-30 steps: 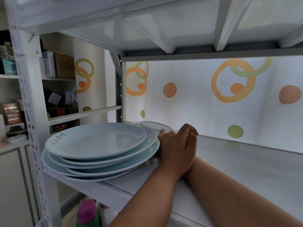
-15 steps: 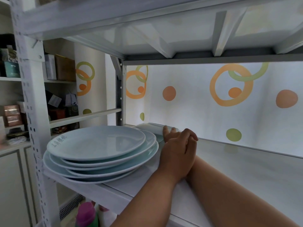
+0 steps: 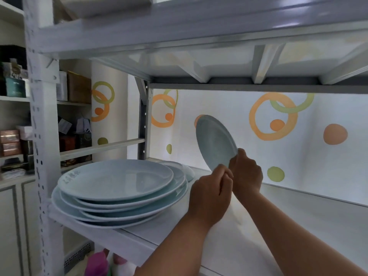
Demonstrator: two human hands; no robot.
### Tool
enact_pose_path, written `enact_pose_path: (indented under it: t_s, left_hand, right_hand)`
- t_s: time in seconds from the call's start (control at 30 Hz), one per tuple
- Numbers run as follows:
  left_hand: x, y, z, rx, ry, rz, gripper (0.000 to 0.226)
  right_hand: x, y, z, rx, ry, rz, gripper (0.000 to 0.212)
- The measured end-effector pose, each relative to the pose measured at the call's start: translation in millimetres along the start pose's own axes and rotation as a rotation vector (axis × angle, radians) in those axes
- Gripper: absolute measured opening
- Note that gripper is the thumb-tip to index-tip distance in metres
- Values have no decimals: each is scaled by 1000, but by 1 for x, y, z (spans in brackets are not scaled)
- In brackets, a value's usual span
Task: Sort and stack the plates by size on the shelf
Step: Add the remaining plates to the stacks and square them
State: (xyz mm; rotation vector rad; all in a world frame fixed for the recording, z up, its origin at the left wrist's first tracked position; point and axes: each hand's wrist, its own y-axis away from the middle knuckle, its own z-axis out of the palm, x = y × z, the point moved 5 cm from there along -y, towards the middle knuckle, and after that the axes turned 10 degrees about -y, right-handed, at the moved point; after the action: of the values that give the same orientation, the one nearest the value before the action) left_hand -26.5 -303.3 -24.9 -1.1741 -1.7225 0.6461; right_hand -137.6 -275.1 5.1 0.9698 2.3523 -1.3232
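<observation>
Because the small plate (image 3: 216, 142) is held in the air, tipped almost on edge, up and to the right of the stack of large plates (image 3: 119, 186), it seems to be mid-sort rather than settled in a place of its own. Both hands have it by its lowest rim. The right hand (image 3: 247, 174), on the side farther from the stack, pinches the edge with the thumb up on the rim. The left hand (image 3: 211, 196), nearer the stack, has its fingers curled in against the same lower edge. Holding it low and steep probably keeps it clear of the frame overhead and lets its width be judged against the stack.

The stack sits at the front left corner of the shelf board (image 3: 298, 226), with broad pale-blue plates nested unevenly, their rims not lined up. Just behind the stack's right side another small dish (image 3: 188, 171) peeks out, resting on the board. The small plate most likely belongs on top of the stack or in a pile beside it. The risk is a slip, since only its rim is gripped.
</observation>
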Motion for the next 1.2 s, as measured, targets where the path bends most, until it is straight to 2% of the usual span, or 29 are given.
enact_pose_path:
  t_s: [0.07,0.2,0.3,0.43,0.53,0.63,0.8,0.97,1.2]
  left_hand:
    - [1,1,-2,2,21,-26,40]
    - [1,5,-7,28,113,-119,31]
    - [19,6,-24,40,100,-49,29]
    - [43,3,-73,136,39,57,31]
    - [40,-3,-118,210,36,18,27]
    - [23,-8,-160,272,-17,-87,24]
    - [-17,-1,-200,241,-74,-313,26]
    - [-38,19,-227,257,-109,-401,29]
    - [-54,30,-234,112,-218,-486,32]
  right_hand:
    - [4,4,-17,90,-104,73,22]
    - [5,12,-36,114,-316,251,26]
    - [1,20,-53,131,-628,392,23]
    - [-18,38,-70,43,-964,540,19]
    - [-42,51,-71,-47,-1201,584,21]
    - [-69,63,-69,-157,-1329,601,18]
    - [-118,88,-57,-368,-1305,592,18]
    - [-138,106,-40,-471,-1264,594,17]
    - [-148,121,-24,-567,-1191,613,18]
